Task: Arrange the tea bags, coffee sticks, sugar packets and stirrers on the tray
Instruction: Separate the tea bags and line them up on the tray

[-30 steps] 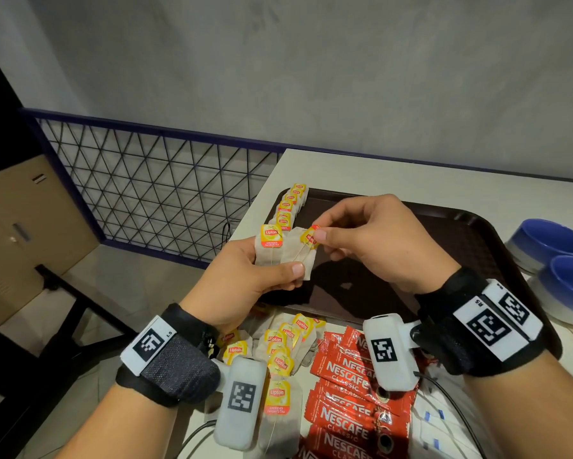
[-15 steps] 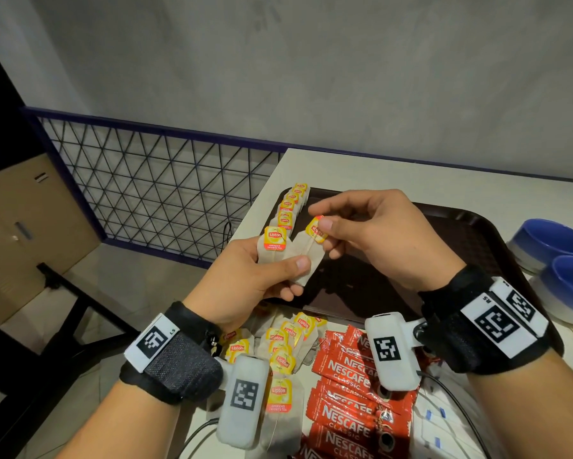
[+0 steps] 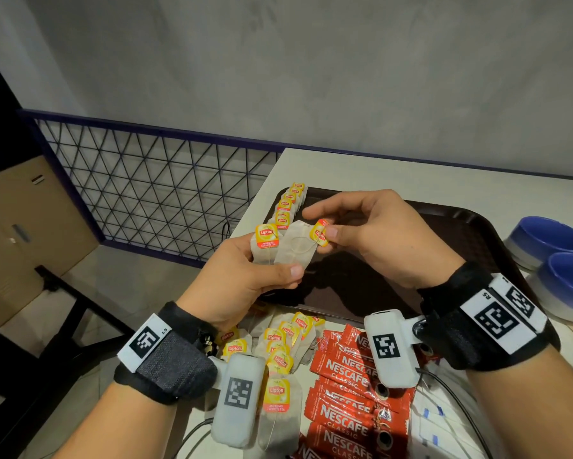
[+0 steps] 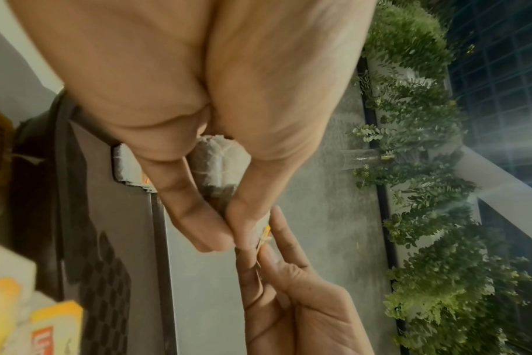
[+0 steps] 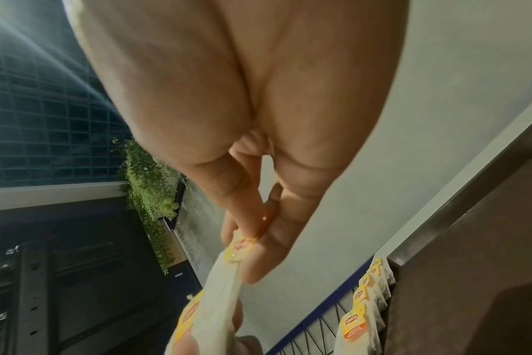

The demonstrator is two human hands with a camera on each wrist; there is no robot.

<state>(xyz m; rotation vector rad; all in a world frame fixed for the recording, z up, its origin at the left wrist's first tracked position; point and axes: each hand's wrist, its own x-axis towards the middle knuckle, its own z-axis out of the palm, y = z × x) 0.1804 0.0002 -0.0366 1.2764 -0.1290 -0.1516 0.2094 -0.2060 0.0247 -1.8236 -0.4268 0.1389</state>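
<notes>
Since a second ago, my right hand (image 3: 374, 240) has drawn the yellow tag (image 3: 320, 232) a little to the right and up, and its index finger has straightened out above the tag. That grip pinches the tag between thumb and a finger, the tag standing almost on edge. My left hand (image 3: 242, 279) holds two tea bags (image 3: 295, 248) above the near left corner of the brown tray (image 3: 460, 226), thumb pressed across their lower part (the left one's Lipton tag faces me). A row of tea bags (image 3: 290, 203) lies overlapped along the tray's left edge. On the surface (image 3: 411, 180) below my wrists sit a loose heap of tea bags (image 3: 280, 346), then red coffee sticks (image 3: 344, 402) beside them, and white packets with blue marks (image 3: 437, 422) further right. Two blue bowls (image 3: 556, 256) stand just right of the tray.
</notes>
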